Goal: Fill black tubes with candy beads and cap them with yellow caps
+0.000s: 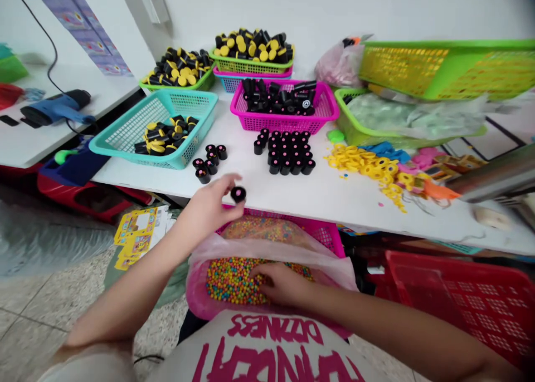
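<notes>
My left hand (211,206) pinches a small black cylindrical container (238,194) by its sides, just over the table's front edge. The container's open end faces me and shows a pink spot inside. My right hand (280,282) is lower, in a pink basin (196,293) lined with a clear plastic bag (334,265). Its fingers curl into many small coloured balls (234,279); what lies inside the fingers is mostly hidden. Similar black containers (211,162) stand in a small group beyond my left hand. A tighter block of them (290,152) stands in rows further right.
Behind are a turquoise basket (112,123) with yellow-capped black containers, a magenta basket (238,112) of black pieces, and green baskets (251,65). Yellow plastic parts (368,165) lie at right. A blue heat gun (56,108) rests on the left table; a red crate (480,298) stands at lower right.
</notes>
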Demonstrator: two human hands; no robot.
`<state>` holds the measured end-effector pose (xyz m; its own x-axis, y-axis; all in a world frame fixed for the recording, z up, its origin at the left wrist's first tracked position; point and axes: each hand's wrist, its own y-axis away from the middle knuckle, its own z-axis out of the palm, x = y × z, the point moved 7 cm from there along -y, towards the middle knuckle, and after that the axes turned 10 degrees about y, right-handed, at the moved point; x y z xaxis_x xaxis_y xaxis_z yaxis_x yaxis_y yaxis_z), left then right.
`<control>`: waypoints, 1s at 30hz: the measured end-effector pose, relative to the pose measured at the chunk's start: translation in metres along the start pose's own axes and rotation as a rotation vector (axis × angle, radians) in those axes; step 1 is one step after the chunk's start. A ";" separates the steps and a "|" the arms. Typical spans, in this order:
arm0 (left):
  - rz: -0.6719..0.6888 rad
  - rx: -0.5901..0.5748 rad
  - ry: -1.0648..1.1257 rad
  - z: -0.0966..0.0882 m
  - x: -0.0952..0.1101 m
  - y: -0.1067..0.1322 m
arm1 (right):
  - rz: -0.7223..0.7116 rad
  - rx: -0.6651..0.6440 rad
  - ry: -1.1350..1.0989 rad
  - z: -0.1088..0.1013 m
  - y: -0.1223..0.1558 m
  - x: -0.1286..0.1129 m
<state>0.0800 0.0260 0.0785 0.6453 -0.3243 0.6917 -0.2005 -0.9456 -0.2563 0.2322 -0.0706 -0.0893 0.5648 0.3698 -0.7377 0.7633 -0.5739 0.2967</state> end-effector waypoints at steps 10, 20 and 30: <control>-0.295 -0.407 0.175 0.072 -0.021 0.149 | -0.199 0.256 0.086 -0.031 0.025 -0.050; -0.233 -0.347 0.237 0.080 -0.020 0.150 | -0.564 0.255 0.849 -0.019 0.042 -0.087; -0.261 -0.333 0.350 0.080 -0.019 0.156 | -0.394 0.098 0.582 -0.025 0.045 -0.100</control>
<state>0.0955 -0.1137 -0.0286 0.4330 -0.0133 0.9013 -0.3258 -0.9346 0.1427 0.2184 -0.1149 0.0130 0.3495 0.8781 -0.3267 0.9289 -0.3703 -0.0017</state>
